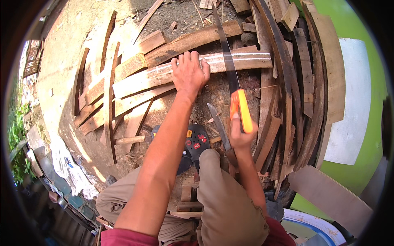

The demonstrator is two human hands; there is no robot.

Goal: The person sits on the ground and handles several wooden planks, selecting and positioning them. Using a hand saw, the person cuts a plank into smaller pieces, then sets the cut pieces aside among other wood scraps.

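A pale wooden plank (252, 61) with white stripes along it lies across other lumber in front of me. My left hand (190, 74) presses down on its middle, fingers curled over the far edge. In my right hand (243, 138) is a handsaw (241, 110), held by its yellow and orange handle. The saw's long blade passes over the plank to the right of my left hand, its tip pointing away from me. Whether its teeth are in the wood, I cannot tell. On the ground beside my right hand lies a large knife (220, 126) with a long blade.
Several loose boards (111, 102) lie at the left, and a tall heap of lumber (285, 94) fills the right. A green wall (353, 30) with a white panel (349, 102) stands beyond it. My dark clog (198, 141) is below the plank, near a wooden handle (129, 140).
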